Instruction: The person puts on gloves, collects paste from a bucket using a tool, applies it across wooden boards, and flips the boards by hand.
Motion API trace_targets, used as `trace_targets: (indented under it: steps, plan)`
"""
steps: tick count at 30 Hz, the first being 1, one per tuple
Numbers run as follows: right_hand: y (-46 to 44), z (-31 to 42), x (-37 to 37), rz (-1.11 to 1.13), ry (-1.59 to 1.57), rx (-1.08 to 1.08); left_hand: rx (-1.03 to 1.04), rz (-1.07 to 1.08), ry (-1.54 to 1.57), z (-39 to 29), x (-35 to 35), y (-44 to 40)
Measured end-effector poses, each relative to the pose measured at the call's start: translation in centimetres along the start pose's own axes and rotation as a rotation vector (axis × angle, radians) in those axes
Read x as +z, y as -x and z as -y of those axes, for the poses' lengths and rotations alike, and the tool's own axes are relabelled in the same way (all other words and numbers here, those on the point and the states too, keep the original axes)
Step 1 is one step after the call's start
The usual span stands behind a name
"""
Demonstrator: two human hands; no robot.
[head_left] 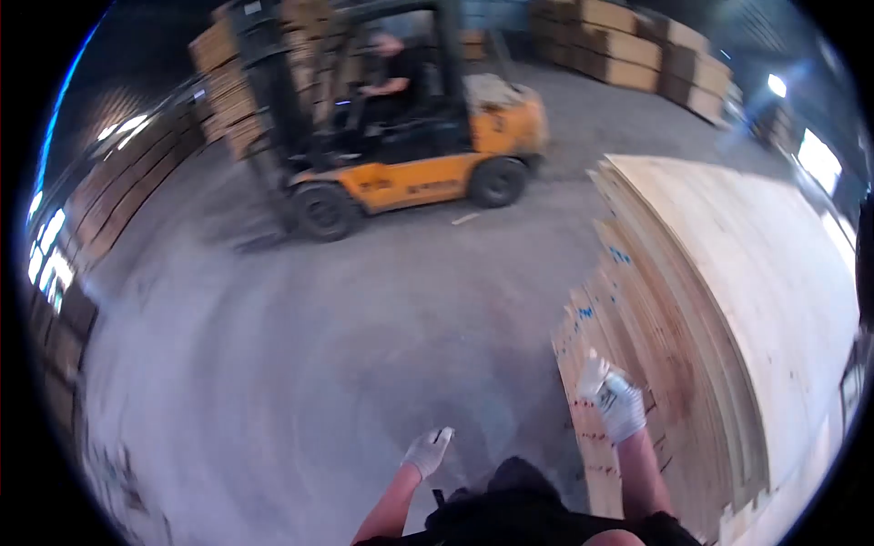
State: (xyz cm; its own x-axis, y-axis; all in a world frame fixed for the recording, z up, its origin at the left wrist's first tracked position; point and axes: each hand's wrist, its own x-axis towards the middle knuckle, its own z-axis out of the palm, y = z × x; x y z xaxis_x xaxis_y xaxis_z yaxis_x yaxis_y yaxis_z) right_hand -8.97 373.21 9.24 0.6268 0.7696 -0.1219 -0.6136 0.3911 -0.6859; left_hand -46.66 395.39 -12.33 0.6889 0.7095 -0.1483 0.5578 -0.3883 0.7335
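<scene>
My left hand (426,454), in a white glove, hangs low above the concrete floor with its fingers curled together. A small dark spot shows at its fingertips, too small to name. My right hand (623,409), also gloved, is closed around a small whitish object (594,375) whose kind I cannot make out. It is in front of the edges of a tall stack of plywood sheets (728,246); whether it touches them I cannot tell. Blue and red marks show on the stack's side, and its sheets lie unevenly.
An orange forklift (414,177) stands ahead on the concrete floor (273,337), with a person (391,73) in its seat. Stacked wood (223,82) is at its forks. More board stacks (610,45) line the back, and others (137,187) the left.
</scene>
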Motion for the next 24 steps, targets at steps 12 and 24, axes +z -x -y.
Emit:
trace_targets:
  steps: [12,24]
  plan:
    - [-30.0,12.8,-8.5,-0.347,0.327,-0.453,-0.085,0.399,0.545,-10.3,-0.1,-47.5]
    - [-57.2,23.2,-8.3,-0.835,0.633,-0.685,-0.145,0.617,0.543,-16.5,2.7,-92.7]
